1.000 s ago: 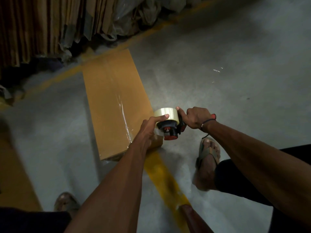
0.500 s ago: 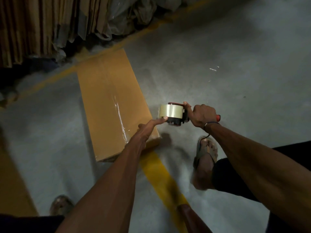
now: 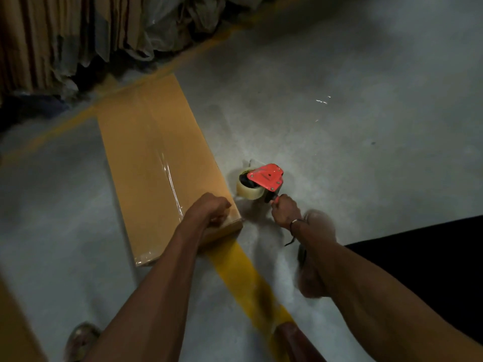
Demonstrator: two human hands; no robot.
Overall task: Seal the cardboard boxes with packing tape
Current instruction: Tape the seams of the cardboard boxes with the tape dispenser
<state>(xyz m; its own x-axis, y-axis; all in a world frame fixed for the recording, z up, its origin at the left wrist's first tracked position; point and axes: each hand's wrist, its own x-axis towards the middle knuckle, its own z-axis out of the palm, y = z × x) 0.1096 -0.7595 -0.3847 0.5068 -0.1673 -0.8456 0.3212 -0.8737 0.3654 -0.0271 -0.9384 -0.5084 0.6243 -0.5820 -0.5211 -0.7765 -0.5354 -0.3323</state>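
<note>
My left hand (image 3: pixel 209 209) rests on the near right corner of the box (image 3: pixel 159 163), fingers curled under in a loose fist; whether they pinch anything, I cannot tell. The box lies flat on the floor (image 3: pixel 326 126), a shiny strip of tape (image 3: pixel 171 184) running along its top. My right hand (image 3: pixel 286 211) grips the handle of the red dispenser (image 3: pixel 265 178), fingers wrapped tight, just beside the box. Its roll (image 3: pixel 248 189) sits low near the floor.
</note>
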